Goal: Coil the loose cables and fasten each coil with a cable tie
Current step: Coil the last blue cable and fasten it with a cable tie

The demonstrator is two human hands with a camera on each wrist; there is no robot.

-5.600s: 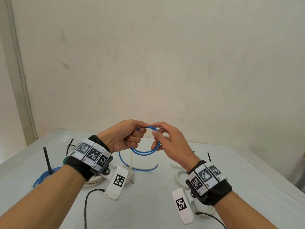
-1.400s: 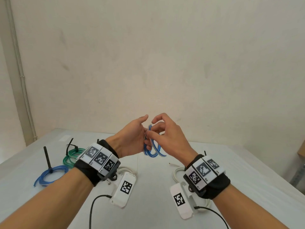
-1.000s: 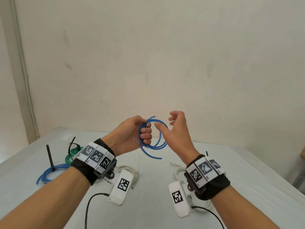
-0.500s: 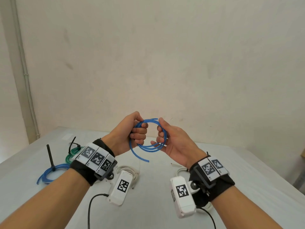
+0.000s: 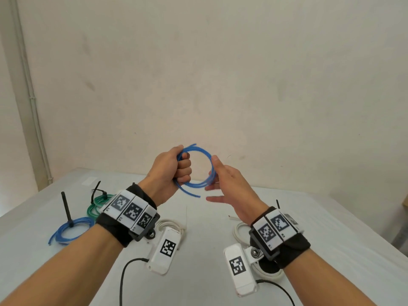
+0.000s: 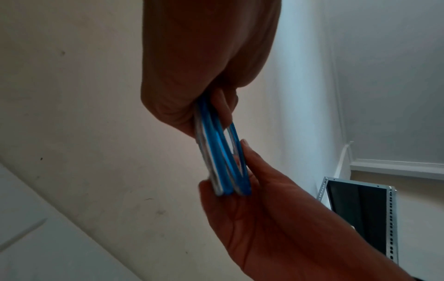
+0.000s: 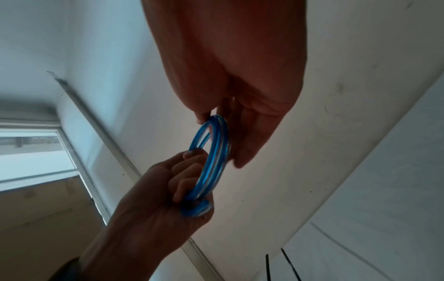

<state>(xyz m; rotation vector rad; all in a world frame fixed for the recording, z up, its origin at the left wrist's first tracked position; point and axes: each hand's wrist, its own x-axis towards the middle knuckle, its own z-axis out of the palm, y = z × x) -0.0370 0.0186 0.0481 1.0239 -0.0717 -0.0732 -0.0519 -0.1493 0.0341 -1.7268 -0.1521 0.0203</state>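
Observation:
My left hand [image 5: 180, 167] is raised above the table and grips the left side of a blue cable coil [image 5: 206, 155] in a fist. The coil forms an upright ring of several turns, and one short loose end [image 5: 195, 195] sticks out below it. My right hand [image 5: 223, 181] has straight fingers lying against the ring's right side. The left wrist view shows the blue turns [image 6: 220, 152] running from my left fist down onto the right hand's fingers [image 6: 245, 152]. In the right wrist view the coil [image 7: 213, 152] spans both hands.
On the white table [image 5: 220, 219], at the left, lie a blue coil [image 5: 70, 228] with an upright black tie [image 5: 66, 206] and a green coil [image 5: 96, 206], also tied. White cables lie under my wrists [image 5: 167, 224] [image 5: 239, 230]. Loose black ties [image 7: 288, 266] lie on the table.
The loose tail has been wound in over the last seconds. My right hand's fingers, curled on the coil half a second ago, have straightened. The coil has risen slightly.

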